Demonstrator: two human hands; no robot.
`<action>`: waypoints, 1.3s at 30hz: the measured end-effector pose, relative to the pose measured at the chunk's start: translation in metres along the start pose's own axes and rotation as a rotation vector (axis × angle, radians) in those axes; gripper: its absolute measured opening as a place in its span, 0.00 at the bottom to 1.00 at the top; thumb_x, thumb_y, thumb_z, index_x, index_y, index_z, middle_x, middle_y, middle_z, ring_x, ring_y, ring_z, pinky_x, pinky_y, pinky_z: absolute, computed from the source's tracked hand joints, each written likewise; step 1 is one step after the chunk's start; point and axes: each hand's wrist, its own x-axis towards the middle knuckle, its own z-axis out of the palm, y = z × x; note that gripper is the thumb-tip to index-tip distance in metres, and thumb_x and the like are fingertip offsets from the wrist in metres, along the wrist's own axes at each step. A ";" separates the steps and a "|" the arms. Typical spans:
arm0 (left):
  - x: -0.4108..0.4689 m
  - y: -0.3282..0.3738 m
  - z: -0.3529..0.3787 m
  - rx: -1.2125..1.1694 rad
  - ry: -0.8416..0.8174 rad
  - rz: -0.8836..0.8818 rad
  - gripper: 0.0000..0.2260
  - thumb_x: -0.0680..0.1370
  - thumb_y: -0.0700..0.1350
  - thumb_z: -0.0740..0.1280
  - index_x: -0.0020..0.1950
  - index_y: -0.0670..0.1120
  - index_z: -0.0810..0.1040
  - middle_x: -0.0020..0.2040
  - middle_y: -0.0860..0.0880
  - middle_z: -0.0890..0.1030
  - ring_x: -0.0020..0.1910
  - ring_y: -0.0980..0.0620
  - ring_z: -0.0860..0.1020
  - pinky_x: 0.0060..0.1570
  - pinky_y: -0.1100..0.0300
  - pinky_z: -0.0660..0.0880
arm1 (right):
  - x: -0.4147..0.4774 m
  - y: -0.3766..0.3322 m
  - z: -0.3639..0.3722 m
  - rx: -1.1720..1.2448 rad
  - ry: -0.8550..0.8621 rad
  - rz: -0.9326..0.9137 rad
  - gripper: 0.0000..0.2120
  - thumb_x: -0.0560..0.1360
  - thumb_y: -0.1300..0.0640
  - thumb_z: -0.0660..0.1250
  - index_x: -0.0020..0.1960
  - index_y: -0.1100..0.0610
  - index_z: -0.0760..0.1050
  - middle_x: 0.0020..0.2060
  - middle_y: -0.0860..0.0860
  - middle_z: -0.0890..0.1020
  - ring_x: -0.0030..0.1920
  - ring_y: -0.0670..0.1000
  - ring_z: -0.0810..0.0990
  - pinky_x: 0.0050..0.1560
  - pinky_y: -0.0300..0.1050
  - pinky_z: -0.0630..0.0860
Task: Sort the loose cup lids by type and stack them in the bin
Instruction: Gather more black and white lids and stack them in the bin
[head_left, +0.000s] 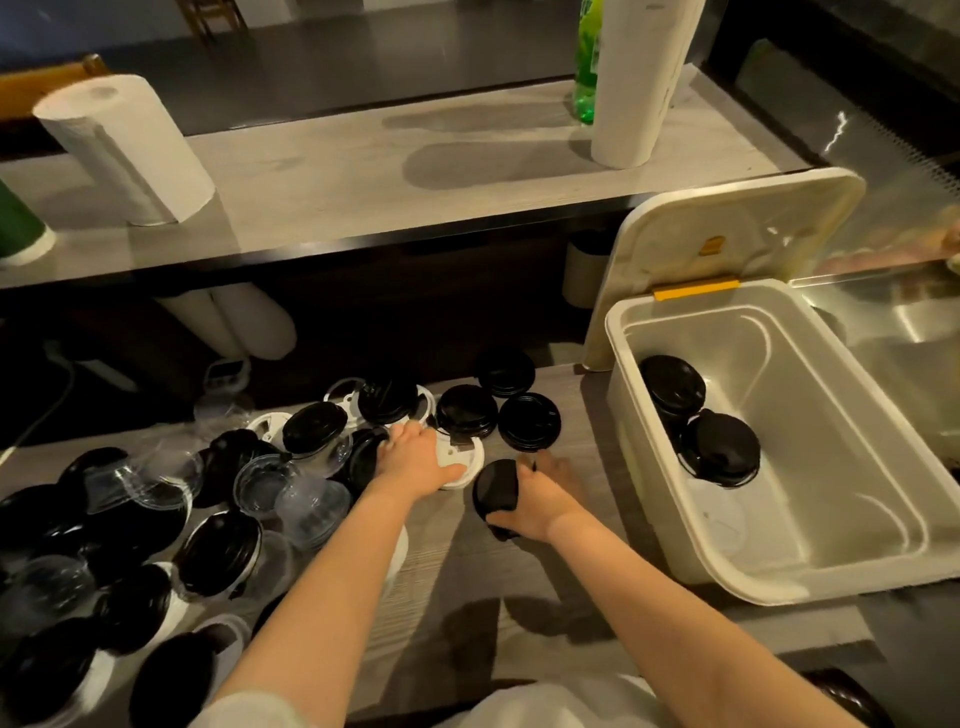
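The right hand (540, 504) has its grip clamped on a black lid (493, 491), fingers curled round the rim, holding it tilted just above the surface (467, 561). Just beside it, the left hand (415, 457) rests palm-down on a white lid (462, 460), its grip loose, fingers not clamped. Behind both hands lie 3 black lids (529, 421) close together. To the left spreads a loose heap of black, white and clear lids (156, 519). To the right stands the bin (779, 582), its hinged cover (727, 228) raised, with 2 stacks of black lids (722, 449) touching each other against its left wall.
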 end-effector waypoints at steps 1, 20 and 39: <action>0.003 0.000 0.001 -0.005 -0.006 -0.001 0.34 0.73 0.63 0.64 0.72 0.44 0.62 0.71 0.45 0.63 0.71 0.44 0.58 0.66 0.51 0.61 | -0.001 -0.002 0.002 -0.046 0.012 -0.001 0.42 0.69 0.36 0.67 0.74 0.55 0.56 0.69 0.54 0.61 0.67 0.59 0.63 0.65 0.50 0.65; -0.029 0.009 -0.038 -0.104 0.092 0.011 0.39 0.66 0.64 0.71 0.68 0.45 0.64 0.64 0.44 0.70 0.62 0.43 0.71 0.54 0.51 0.73 | -0.026 0.009 -0.070 0.792 0.420 -0.174 0.36 0.68 0.51 0.74 0.71 0.53 0.61 0.65 0.51 0.67 0.67 0.50 0.67 0.60 0.41 0.66; -0.063 0.182 -0.090 -0.331 0.341 0.404 0.38 0.68 0.61 0.71 0.71 0.48 0.61 0.66 0.49 0.65 0.64 0.48 0.68 0.59 0.53 0.70 | -0.076 0.184 -0.166 0.090 0.317 0.108 0.30 0.63 0.47 0.74 0.60 0.55 0.67 0.58 0.52 0.70 0.57 0.55 0.72 0.51 0.49 0.75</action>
